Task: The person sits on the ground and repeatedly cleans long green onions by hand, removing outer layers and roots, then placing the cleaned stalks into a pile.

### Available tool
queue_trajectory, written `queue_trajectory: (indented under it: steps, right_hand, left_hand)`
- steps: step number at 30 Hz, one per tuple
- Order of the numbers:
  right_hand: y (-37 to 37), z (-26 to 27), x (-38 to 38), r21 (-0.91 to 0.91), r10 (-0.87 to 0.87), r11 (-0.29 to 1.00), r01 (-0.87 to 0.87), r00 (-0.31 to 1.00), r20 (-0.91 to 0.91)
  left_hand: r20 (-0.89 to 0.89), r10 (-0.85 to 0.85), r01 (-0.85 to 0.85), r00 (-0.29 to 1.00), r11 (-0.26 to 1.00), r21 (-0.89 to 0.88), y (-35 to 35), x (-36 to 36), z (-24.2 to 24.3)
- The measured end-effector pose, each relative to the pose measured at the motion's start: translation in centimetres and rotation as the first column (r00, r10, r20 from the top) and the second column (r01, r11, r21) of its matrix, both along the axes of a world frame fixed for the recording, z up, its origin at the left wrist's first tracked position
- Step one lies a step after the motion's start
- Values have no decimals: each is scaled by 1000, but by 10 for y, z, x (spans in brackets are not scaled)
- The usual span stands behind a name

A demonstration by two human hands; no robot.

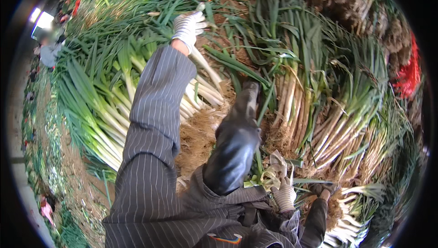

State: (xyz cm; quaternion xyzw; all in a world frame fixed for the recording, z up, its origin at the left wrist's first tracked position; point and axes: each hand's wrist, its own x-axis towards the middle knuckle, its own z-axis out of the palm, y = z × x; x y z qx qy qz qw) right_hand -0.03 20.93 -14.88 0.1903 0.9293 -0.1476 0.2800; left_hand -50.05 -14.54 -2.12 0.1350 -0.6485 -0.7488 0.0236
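Observation:
My left hand (188,29), in a white striped glove, reaches out over the far end of a pile of cleaned leeks or large green onions (102,125). Its fingers look spread, and one white stalk (206,66) lies just below the wrist. Low on the right, my right hand (284,195), also gloved, is closed around pale, limp leaf peelings (270,178); its fingers are partly hidden. Between the hands sits a mat of brown roots (195,138) at the pile's near side.
My dark, shiny trouser leg (234,152) rises in the middle. Unpeeled bundles with brown stems (291,101) lie to the right, with more white stalks (345,220) at the lower right. Red netting (409,66) hangs at the right rim. Another person (49,49) is far left.

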Motion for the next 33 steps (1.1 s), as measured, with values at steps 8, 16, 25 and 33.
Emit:
queue_trajectory:
  steps: [8,16,25,33]
  right_hand:
    - [28,-5,-8,-13,-107,994,106,988,-107]
    - [91,-30,-127,-498,-599,715,491,798,-73]
    - [105,-99,-244,208,-378,899,385,923,-73]
    - [124,-69,-226,-257,-182,948,188,982,46]
  left_hand:
    - [-274,-515,581,812,668,466,183,124,8]
    - [-184,-568,552,802,588,591,211,138,-31]
    - [-254,-656,589,711,359,724,236,142,-35]
    - [-38,-649,489,760,532,692,258,147,-37]
